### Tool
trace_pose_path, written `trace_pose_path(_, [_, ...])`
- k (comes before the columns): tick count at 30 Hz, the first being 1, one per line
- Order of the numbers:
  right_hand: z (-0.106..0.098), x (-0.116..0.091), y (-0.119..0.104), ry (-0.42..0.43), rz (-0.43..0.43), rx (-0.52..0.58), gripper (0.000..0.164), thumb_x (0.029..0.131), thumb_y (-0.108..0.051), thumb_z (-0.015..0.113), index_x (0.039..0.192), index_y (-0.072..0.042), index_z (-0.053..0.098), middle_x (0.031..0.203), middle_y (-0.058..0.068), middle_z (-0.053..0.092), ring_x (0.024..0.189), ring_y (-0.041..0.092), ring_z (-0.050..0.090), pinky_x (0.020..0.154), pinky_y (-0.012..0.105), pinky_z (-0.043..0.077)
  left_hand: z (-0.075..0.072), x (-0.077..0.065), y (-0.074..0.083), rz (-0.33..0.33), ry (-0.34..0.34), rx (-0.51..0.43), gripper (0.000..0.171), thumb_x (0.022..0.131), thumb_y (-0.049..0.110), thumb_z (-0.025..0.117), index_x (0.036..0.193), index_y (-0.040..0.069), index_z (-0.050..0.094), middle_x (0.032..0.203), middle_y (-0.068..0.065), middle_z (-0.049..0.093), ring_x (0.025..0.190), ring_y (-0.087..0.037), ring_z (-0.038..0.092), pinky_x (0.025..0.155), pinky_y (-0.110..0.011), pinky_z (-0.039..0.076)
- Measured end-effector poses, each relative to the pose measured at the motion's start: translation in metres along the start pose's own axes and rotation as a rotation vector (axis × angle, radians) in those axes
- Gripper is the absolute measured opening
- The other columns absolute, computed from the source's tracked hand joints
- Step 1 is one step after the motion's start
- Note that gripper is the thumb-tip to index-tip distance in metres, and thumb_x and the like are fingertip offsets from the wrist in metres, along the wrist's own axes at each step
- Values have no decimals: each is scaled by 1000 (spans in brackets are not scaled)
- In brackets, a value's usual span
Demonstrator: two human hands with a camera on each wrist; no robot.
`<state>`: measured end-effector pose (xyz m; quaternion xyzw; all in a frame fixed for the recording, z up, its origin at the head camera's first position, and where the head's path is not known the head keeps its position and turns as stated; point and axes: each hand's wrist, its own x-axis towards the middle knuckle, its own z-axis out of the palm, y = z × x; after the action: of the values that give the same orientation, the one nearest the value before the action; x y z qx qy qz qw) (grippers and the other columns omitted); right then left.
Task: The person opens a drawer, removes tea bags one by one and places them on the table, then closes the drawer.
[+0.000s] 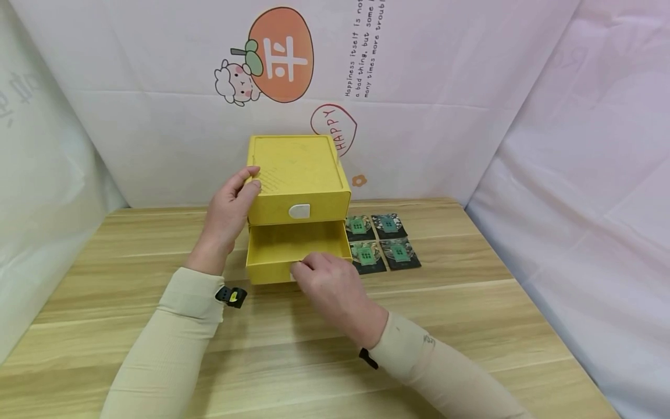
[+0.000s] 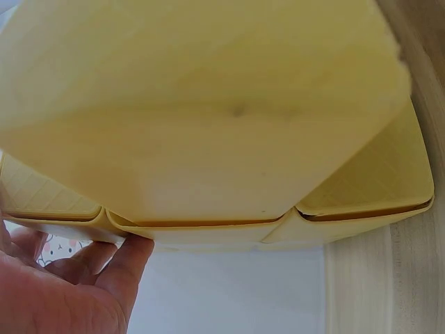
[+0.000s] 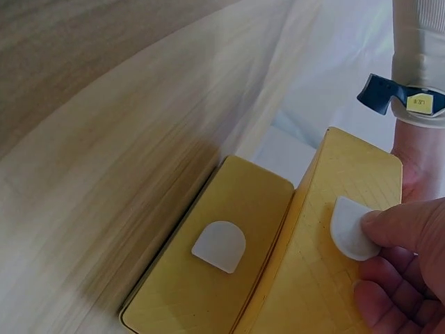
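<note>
A yellow drawer cabinet (image 1: 293, 160) stands on the table, its top drawer front (image 1: 272, 208) flush. The middle drawer (image 1: 272, 273) is pulled out, and the part of its inside seen in the head view holds nothing. My right hand (image 1: 332, 285) pinches this drawer's front at the white tab (image 3: 350, 228), thumb on the tab and other fingers curled. Below it, the bottom drawer (image 3: 208, 292) sits in place with its own white tab (image 3: 220, 246). Against the cabinet's upper left side rests my left hand (image 1: 227, 209), fingertips touching the edge.
Several small square dark-green printed cards (image 1: 400, 253) lie right of the cabinet on the wooden table (image 1: 293, 361). Behind it hangs a white printed cloth (image 1: 173, 145), with more white cloth (image 1: 586, 203) at both sides.
</note>
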<state>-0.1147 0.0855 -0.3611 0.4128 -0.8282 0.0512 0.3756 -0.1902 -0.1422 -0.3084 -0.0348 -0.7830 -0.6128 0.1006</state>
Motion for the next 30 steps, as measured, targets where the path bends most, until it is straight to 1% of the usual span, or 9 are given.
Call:
trace_pose_path(9, [4, 6, 5, -57, 38, -3, 16, 101, -5, 64, 90, -13, 73, 86, 3, 70, 68, 15, 63, 58, 28, 56, 0, 0, 0, 3, -1, -4, 53, 106, 50, 51, 154, 28, 53, 163, 4, 42, 136, -19, 45, 112, -44, 38])
trace_pose_path(14, [7, 10, 7, -56, 52, 11, 13, 99, -4, 67, 92, -11, 74, 88, 6, 72, 70, 17, 66, 58, 29, 57, 0, 0, 0, 5, 2, 0, 53, 106, 50, 50, 154, 28, 53, 163, 4, 42, 135, -20, 45, 111, -44, 38])
trace_pose_path(17, [9, 12, 9, -62, 63, 22, 11, 99, -5, 68, 92, -11, 74, 89, 7, 72, 72, 18, 67, 58, 30, 58, 0, 0, -1, 7, 5, 2, 53, 106, 50, 51, 154, 28, 53, 163, 4, 42, 137, -19, 44, 112, -44, 37])
trace_pose_path(23, [14, 16, 12, -74, 78, -4, 9, 100, -8, 69, 93, -11, 74, 89, 7, 71, 73, 18, 66, 59, 30, 57, 0, 1, -2, 8, 5, 8, 53, 105, 52, 51, 153, 29, 53, 163, 5, 42, 137, -19, 44, 113, -45, 37])
trace_pose_path(30, [20, 20, 16, -57, 93, -21, 9, 100, -7, 69, 93, -11, 73, 88, 6, 70, 72, 18, 65, 57, 30, 56, 1, 1, -3, 14, 7, 6, 53, 105, 51, 51, 153, 29, 53, 164, 5, 42, 140, -19, 43, 115, -46, 36])
